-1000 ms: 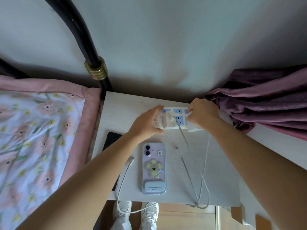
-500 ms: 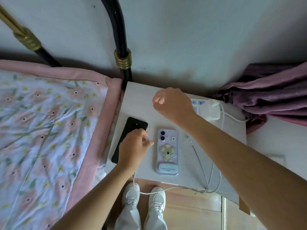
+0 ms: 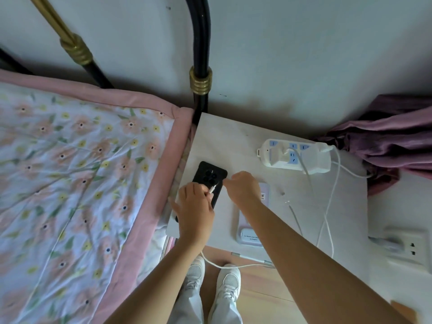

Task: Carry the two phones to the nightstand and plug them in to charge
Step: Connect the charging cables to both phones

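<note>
A black phone [image 3: 208,175] lies face down at the left edge of the white nightstand [image 3: 233,136]. My left hand [image 3: 194,211] hovers over its lower half, pinching the plug of a white charging cable [image 3: 224,265] between its fingers. My right hand [image 3: 243,188] reaches across with fingers curled at the black phone's right edge; whether it grips the phone I cannot tell. My right forearm covers most of a purple-cased phone [image 3: 251,238] lying face down. At the back of the nightstand sits a white power strip [image 3: 297,157] with chargers plugged in.
A second white cable [image 3: 327,206] loops over the nightstand, its free plug [image 3: 286,199] lying right of the purple phone. The floral bed [image 3: 81,183] borders the left side, purple fabric [image 3: 392,136] the right. A wall socket [image 3: 406,246] is at lower right.
Both hands left the power strip. My left hand picked up the cable plug and came over the black phone; my right hand swung left to the phone's edge.
</note>
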Demonstrator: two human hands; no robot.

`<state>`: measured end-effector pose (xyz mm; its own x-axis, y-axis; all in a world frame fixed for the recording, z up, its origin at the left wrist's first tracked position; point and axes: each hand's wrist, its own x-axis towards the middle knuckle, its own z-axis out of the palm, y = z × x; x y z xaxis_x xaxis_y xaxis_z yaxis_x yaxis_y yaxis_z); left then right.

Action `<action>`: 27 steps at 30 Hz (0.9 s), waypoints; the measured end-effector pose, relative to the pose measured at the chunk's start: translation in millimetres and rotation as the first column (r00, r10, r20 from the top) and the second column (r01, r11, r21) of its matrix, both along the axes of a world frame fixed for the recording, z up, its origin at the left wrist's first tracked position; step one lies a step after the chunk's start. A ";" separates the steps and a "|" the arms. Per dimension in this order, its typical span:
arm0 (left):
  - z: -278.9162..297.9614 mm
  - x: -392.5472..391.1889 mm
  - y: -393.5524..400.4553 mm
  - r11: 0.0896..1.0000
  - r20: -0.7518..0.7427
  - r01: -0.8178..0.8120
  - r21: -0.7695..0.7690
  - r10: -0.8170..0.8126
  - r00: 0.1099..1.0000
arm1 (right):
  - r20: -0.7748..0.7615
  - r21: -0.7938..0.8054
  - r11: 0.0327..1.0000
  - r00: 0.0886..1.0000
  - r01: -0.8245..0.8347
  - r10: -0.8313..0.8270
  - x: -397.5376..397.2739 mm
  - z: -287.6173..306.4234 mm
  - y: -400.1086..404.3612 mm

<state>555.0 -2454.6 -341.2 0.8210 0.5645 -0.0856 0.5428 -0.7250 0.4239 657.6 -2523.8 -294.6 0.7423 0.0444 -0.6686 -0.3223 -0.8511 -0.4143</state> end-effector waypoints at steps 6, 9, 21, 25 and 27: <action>-0.8 -2.9 15.3 0.935 0.141 -0.114 -0.337 0.169 0.975 | -0.296 0.146 0.901 0.888 0.408 -0.353 -13.1 -13.7 12.8; 4.0 -1.5 19.9 0.882 0.105 -0.198 -0.428 0.266 0.958 | -0.462 0.214 0.798 0.778 0.564 -0.426 -22.8 -10.5 18.0; 14.4 2.4 29.5 0.626 0.024 -0.282 -0.727 0.433 0.901 | -0.143 0.136 0.930 0.936 0.342 -0.323 -48.9 -16.8 27.9; 11.2 -2.0 31.7 0.614 0.104 -0.214 -0.760 0.440 0.892 | -0.123 0.275 0.848 0.891 0.454 -0.437 -29.1 -7.2 15.8; 14.6 -3.0 29.5 0.540 0.105 -0.196 -0.818 0.476 0.873 | -0.188 0.332 0.750 0.819 0.573 -0.542 -10.1 -1.2 8.3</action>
<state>552.0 -2425.1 -326.6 0.6443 0.6365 -0.4240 0.4269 0.1607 0.8899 647.5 -2515.5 -295.8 0.6596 -0.1159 -0.7427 -0.7350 -0.3063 -0.6049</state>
